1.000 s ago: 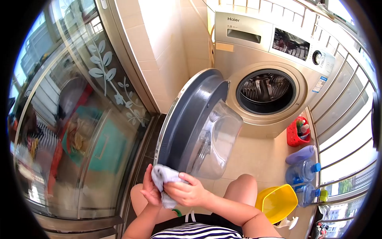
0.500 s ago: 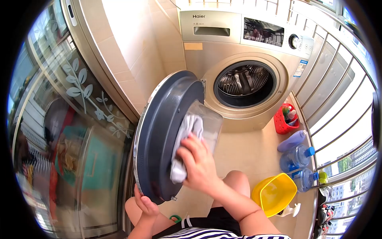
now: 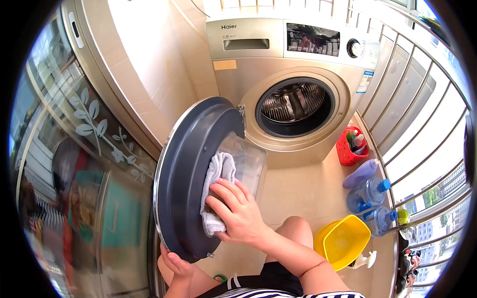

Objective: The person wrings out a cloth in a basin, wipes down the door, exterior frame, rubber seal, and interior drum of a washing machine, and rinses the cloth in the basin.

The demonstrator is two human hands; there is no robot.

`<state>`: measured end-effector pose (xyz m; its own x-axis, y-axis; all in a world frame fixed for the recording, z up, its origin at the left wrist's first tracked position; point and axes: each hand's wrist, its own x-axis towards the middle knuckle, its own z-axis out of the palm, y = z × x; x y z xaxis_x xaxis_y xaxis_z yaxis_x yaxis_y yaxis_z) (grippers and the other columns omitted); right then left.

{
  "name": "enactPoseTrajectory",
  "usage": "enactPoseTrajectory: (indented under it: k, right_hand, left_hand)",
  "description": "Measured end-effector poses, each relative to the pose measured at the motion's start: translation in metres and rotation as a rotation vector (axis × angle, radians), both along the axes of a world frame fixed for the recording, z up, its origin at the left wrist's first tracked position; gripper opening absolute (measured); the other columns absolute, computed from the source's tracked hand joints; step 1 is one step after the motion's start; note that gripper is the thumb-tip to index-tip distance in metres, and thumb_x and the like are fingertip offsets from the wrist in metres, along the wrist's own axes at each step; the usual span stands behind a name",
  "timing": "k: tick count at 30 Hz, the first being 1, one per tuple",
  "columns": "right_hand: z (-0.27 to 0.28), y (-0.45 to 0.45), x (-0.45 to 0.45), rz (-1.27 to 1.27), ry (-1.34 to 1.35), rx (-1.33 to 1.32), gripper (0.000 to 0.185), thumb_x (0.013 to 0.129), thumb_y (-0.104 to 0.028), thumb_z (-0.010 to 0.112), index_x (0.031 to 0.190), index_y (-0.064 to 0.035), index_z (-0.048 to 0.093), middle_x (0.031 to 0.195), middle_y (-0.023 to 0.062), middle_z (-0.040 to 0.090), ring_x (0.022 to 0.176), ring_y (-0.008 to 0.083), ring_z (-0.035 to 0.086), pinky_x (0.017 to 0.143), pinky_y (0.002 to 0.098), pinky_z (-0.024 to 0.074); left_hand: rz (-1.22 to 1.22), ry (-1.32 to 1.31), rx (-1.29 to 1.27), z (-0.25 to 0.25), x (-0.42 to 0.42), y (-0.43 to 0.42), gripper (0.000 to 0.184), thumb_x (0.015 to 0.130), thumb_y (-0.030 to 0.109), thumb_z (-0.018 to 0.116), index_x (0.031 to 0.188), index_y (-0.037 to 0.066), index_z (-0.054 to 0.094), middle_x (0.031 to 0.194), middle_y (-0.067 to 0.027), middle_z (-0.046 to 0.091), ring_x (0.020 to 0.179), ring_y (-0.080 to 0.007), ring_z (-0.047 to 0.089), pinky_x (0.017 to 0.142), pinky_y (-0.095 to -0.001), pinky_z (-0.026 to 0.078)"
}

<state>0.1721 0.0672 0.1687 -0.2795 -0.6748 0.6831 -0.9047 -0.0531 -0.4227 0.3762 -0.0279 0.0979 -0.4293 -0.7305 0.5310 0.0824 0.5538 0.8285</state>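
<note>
The round door (image 3: 181, 174) of a washing machine (image 3: 318, 119) stands wide open to the left. It has a dark grey inner rim and a clear bulging glass (image 3: 251, 159). My right hand (image 3: 237, 213) presses a light grey cloth (image 3: 218, 169) against the rim beside the glass, fingers curved over it. Part of the cloth is hidden under the palm. At the door's bottom edge, my left hand (image 3: 178, 265) grips the rim, thumb on the near side; its other fingers are partly hidden. Inside the machine, the metal drum (image 3: 295, 102) is visible.
A yellow basin (image 3: 343, 241) sits on the floor at right, beside a white pump nozzle (image 3: 366, 259). Behind it are blue-capped bottles (image 3: 365, 194), a purple bottle (image 3: 361, 173) and a red basket (image 3: 352, 149). Railings run along the right; a glass door (image 3: 99, 174) is at left.
The view has shifted, so the machine and door appear slightly farther left and lower. My right hand's fingers lie a little more spread over the cloth. My left hand stays on the door edge.
</note>
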Motion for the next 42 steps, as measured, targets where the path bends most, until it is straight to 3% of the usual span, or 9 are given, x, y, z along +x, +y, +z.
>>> enactPoseTrajectory:
  k: [4, 8, 14, 20, 24, 30, 35, 37, 42]
  right_hand:
    - [0.007, -0.029, -0.061, -0.124, -0.093, -0.041, 0.054, 0.067, -0.022, 0.072, 0.116, -0.0061, 0.055, 0.120, 0.0161, 0.055, 0.119, 0.0344, 0.050, 0.099, 0.0460, 0.0403]
    - [-0.001, -0.064, -0.166, -0.145, -0.834, 0.405, 0.052, 0.087, -0.044, 0.052, 0.108, 0.0024, 0.063, 0.105, 0.0194, 0.064, 0.099, 0.0327, 0.060, 0.090, 0.0383, 0.0441]
    - [-0.058, -0.077, -0.211, 0.108, -1.175, 0.367, 0.065, 0.091, -0.049, 0.049, 0.119, 0.0094, 0.057, 0.119, 0.0175, 0.061, 0.111, 0.0224, 0.056, 0.096, 0.0316, 0.0402]
    - [0.022, -0.045, -0.119, 0.006, -0.288, 0.214, 0.049, 0.084, -0.040, 0.056, 0.114, -0.0013, 0.060, 0.121, 0.0201, 0.055, 0.111, 0.0372, 0.053, 0.096, 0.0406, 0.0426]
    - [0.007, -0.051, -0.134, 0.037, -0.595, 0.271, 0.055, 0.085, -0.043, 0.057, 0.121, -0.0012, 0.057, 0.128, 0.0201, 0.053, 0.119, 0.0354, 0.051, 0.098, 0.0394, 0.0422]
    - [-0.003, -0.035, -0.031, -0.018, -0.016, 0.129, 0.078, 0.081, -0.058, 0.059, 0.131, 0.0013, 0.049, 0.145, 0.0211, 0.037, 0.139, 0.0381, 0.027, 0.112, 0.0568, 0.0156]
    - [-0.059, -0.009, 0.050, 0.055, 0.268, 0.279, 0.071, 0.080, -0.048, 0.059, 0.135, -0.0052, 0.050, 0.150, 0.0106, 0.036, 0.142, 0.0227, 0.028, 0.114, 0.0527, 0.0120]
    - [-0.083, -0.006, 0.061, -0.051, 0.774, 0.295, 0.068, 0.076, -0.045, 0.062, 0.133, -0.0099, 0.053, 0.146, 0.0040, 0.043, 0.139, 0.0164, 0.033, 0.113, 0.0574, 0.0078]
    - [-0.059, -0.009, 0.041, -0.060, 0.511, 0.266, 0.070, 0.072, -0.040, 0.066, 0.137, -0.0185, 0.051, 0.148, 0.0037, 0.039, 0.141, 0.0168, 0.029, 0.112, 0.0592, 0.0065]
  left_hand:
    - [0.047, -0.062, -0.071, -0.005, 0.008, -0.008, 0.065, 0.100, 0.043, 0.026, 0.134, -0.012, 0.037, 0.130, -0.0247, 0.050, 0.117, -0.0315, 0.053, 0.097, -0.0373, 0.042]
    - [0.082, -0.052, -0.150, -0.016, 0.015, -0.021, 0.062, 0.101, 0.037, 0.023, 0.135, -0.013, 0.034, 0.133, -0.0255, 0.047, 0.122, -0.0331, 0.050, 0.101, -0.0382, 0.040]
    - [0.090, -0.029, -0.146, -0.015, 0.018, -0.047, 0.063, 0.102, 0.036, 0.022, 0.137, -0.014, 0.031, 0.140, -0.0255, 0.041, 0.130, -0.0332, 0.043, 0.107, -0.0380, 0.034]
    - [0.105, -0.041, -0.122, -0.011, 0.019, -0.054, 0.065, 0.102, 0.040, 0.023, 0.138, -0.014, 0.032, 0.140, -0.0239, 0.041, 0.130, -0.0318, 0.042, 0.108, -0.0374, 0.033]
    - [0.132, -0.051, -0.159, -0.014, 0.021, -0.056, 0.066, 0.103, 0.042, 0.021, 0.139, -0.012, 0.033, 0.143, -0.0220, 0.039, 0.133, -0.0305, 0.039, 0.110, -0.0376, 0.030]
    - [0.119, -0.069, -0.176, -0.007, 0.024, -0.056, 0.066, 0.103, 0.042, 0.022, 0.138, -0.012, 0.035, 0.141, -0.0219, 0.042, 0.131, -0.0313, 0.042, 0.109, -0.0379, 0.031]
    - [0.061, -0.116, -0.143, -0.006, 0.024, -0.061, 0.066, 0.102, 0.042, 0.023, 0.137, -0.013, 0.036, 0.141, -0.0227, 0.042, 0.130, -0.0324, 0.042, 0.108, -0.0382, 0.031]
    - [0.119, -0.089, -0.173, -0.012, 0.024, -0.065, 0.066, 0.102, 0.042, 0.023, 0.137, -0.013, 0.035, 0.141, -0.0230, 0.042, 0.130, -0.0328, 0.042, 0.108, -0.0384, 0.031]
    - [0.091, -0.057, -0.152, 0.005, 0.013, -0.063, 0.068, 0.100, 0.048, 0.028, 0.128, -0.010, 0.048, 0.124, -0.0210, 0.057, 0.113, -0.0300, 0.057, 0.096, -0.0362, 0.044]
